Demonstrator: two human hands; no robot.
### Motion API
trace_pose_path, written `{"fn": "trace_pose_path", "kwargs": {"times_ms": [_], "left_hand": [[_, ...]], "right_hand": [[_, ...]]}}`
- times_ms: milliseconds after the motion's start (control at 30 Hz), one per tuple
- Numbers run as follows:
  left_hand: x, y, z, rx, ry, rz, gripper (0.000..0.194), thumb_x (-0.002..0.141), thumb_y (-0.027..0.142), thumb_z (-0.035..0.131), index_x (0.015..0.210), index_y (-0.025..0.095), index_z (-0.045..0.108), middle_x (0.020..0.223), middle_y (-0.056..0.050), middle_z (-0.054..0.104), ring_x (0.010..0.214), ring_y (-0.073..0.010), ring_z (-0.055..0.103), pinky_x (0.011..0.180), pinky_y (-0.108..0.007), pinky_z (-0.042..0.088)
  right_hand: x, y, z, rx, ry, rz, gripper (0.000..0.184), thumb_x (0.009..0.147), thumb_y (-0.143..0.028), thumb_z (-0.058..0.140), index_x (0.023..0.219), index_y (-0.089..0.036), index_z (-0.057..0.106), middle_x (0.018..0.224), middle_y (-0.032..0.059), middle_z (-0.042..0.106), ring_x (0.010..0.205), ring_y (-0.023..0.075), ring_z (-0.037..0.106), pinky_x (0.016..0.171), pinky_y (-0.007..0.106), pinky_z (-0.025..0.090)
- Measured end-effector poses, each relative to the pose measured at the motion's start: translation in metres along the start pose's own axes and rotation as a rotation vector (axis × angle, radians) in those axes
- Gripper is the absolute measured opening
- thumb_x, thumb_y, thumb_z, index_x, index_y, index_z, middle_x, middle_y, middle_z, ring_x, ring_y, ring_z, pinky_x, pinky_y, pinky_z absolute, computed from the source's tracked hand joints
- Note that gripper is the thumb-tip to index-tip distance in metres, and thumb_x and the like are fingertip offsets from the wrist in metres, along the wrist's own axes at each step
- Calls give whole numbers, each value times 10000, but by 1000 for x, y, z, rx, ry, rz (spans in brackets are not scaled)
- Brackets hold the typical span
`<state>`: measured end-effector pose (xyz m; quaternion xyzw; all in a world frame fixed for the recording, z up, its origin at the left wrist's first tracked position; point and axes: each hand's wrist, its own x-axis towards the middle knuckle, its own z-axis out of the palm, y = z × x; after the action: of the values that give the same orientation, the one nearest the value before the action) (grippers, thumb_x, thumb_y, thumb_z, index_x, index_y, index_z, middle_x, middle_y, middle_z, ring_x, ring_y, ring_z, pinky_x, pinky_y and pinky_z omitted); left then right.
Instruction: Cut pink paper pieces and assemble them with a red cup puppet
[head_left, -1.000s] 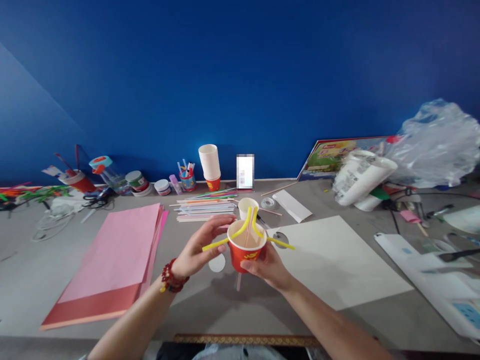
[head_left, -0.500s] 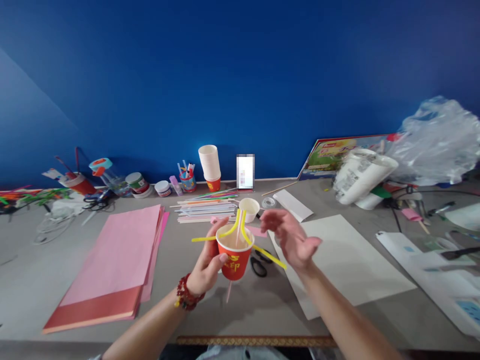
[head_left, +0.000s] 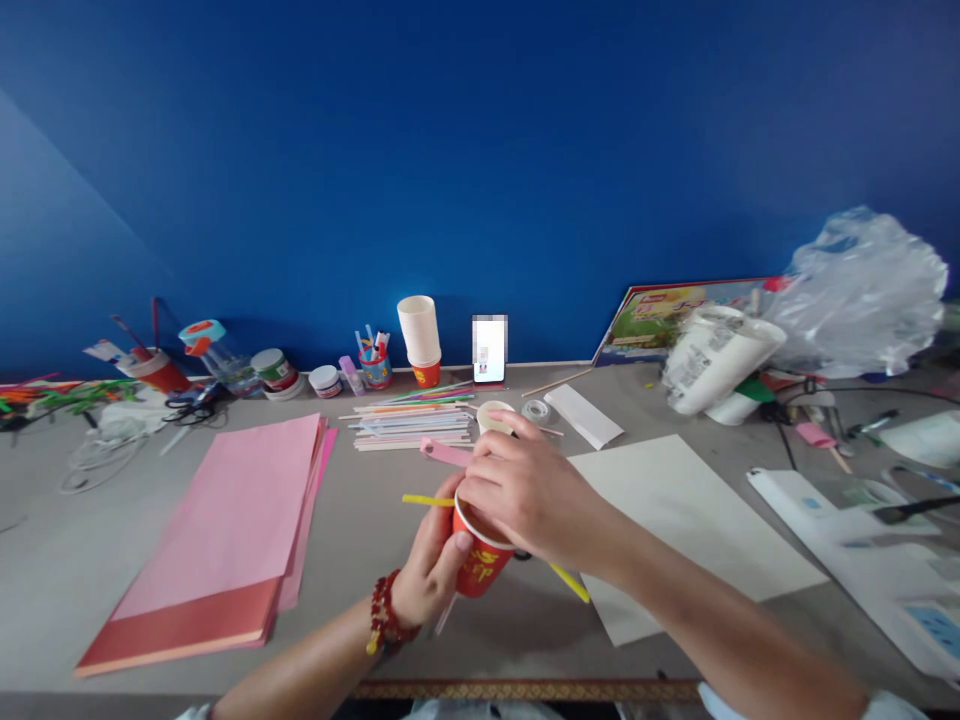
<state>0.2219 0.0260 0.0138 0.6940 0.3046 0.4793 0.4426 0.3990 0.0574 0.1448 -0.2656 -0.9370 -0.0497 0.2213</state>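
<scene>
My left hand (head_left: 426, 575) is wrapped round a red paper cup (head_left: 480, 572) with yellow lettering, tilted above the table. My right hand (head_left: 529, 490) covers the cup's mouth with curled fingers; whatever lies under them is hidden. One yellow straw (head_left: 426, 500) sticks out on the left side of the cup, and another yellow straw piece (head_left: 571, 585) shows on the right. Below the cup a thin pale pink stick (head_left: 445, 615) pokes out. Behind my right hand stands a white paper cup (head_left: 493, 414), and a pink paper strip (head_left: 444, 452) lies beside it.
Pink and red paper sheets (head_left: 225, 510) lie left, a large white sheet (head_left: 697, 520) right. Behind are many straws (head_left: 412, 425), stacked cups (head_left: 420, 330), a phone (head_left: 490, 350) and a tape roll (head_left: 535, 410). A plastic bag (head_left: 862, 295) sits far right.
My right hand has moved left from beside the cup onto its mouth, and its fingers have curled. The cup has shifted slightly right and down and tilted more in my left hand.
</scene>
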Motion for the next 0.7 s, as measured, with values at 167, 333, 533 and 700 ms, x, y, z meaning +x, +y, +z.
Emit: {"fn": "trace_pose_path", "kwargs": {"times_ms": [167, 333, 533, 700], "left_hand": [[4, 3, 2, -51, 44, 20, 466, 990, 409, 402, 1427, 254, 355, 1346, -104, 506, 1250, -268, 481, 1076, -420, 382], [9, 9, 3, -260, 26, 11, 617, 885, 542, 572, 1378, 222, 383, 1314, -112, 509, 1195, -287, 513, 1021, -414, 421], [14, 14, 5, -387, 43, -39, 683, 706, 428, 814, 1261, 227, 471, 1155, -70, 609, 1042, -239, 604, 900, -332, 492], [15, 16, 5, -445, 63, -3, 616, 708, 386, 816, 1215, 224, 506, 1108, -54, 629, 975, -206, 626, 854, -296, 504]], "right_hand": [[-3, 0, 6, -19, 41, -54, 235, 922, -91, 528, 773, -227, 648, 821, 4, 729, 919, 197, 586, 1145, 584, 178], [-1, -1, 5, -39, 35, -68, 186, 896, -96, 570, 771, -212, 645, 843, -7, 733, 936, 188, 586, 1160, 566, 167], [1, -2, 9, 11, -10, -72, 160, 885, -131, 579, 760, -209, 642, 802, -6, 725, 947, 199, 580, 1166, 582, 130], [3, -1, 5, 20, -57, -88, 167, 876, -132, 587, 739, -210, 640, 778, -8, 713, 948, 199, 574, 1160, 598, 131]]}}
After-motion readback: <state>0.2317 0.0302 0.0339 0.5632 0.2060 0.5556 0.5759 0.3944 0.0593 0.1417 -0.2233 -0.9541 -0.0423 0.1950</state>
